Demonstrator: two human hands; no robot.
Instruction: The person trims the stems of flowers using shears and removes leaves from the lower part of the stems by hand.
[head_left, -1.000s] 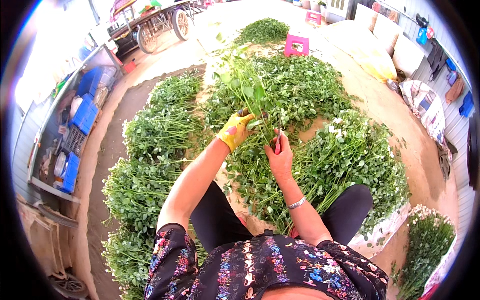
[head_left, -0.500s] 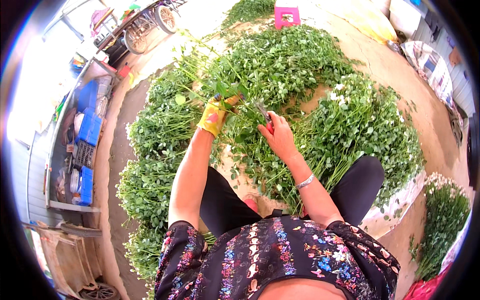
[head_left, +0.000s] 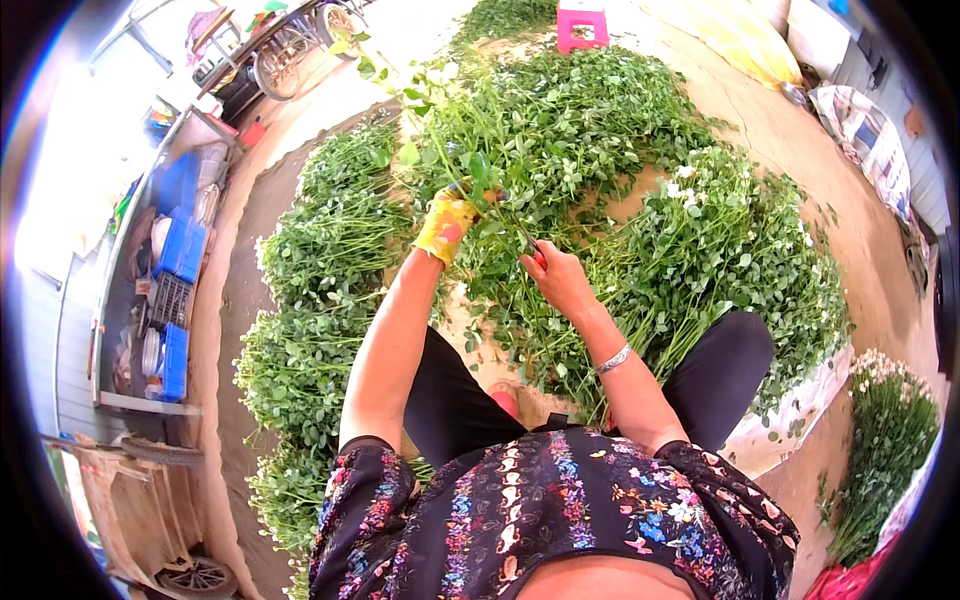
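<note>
Left grip (head_left: 450, 222) is a hand in a yellow fabric glove (head_left: 440, 238) with orangey-pink patches, wrapped snugly around some long, leafy green stems (head_left: 478, 168) that fan out toward the upper left. Right grip (head_left: 562, 280) is bare, curled around a pair of red-handled metal pruning shears (head_left: 541, 259). So the stems are held up over the big loose green heap (head_left: 600, 130), and the shears point in right near the glove. Can't tell whether the blades are spread or actually touching a stem, too small. Looks to me like the trimming step, and imo the next move calls for a steady left hand with its fingers clear of the blades. Count time: two hands, one glove, one pair of shears, one silver metal bracelet (head_left: 613, 360) on the right wrist. No chance of counting the held stems, they overlap too much, and the row of leafy bundles (head_left: 300, 365) on the left runs together too. Easier ones: one heap dotted with white flowers (head_left: 730, 250), one pale-topped bundle (head_left: 885, 455) at lower right, one pink plastic stool (head_left: 583, 17) at the far end, three blue plastic crates (head_left: 180, 247) and one dark plastic crate (head_left: 171, 302) off to the left.
</note>
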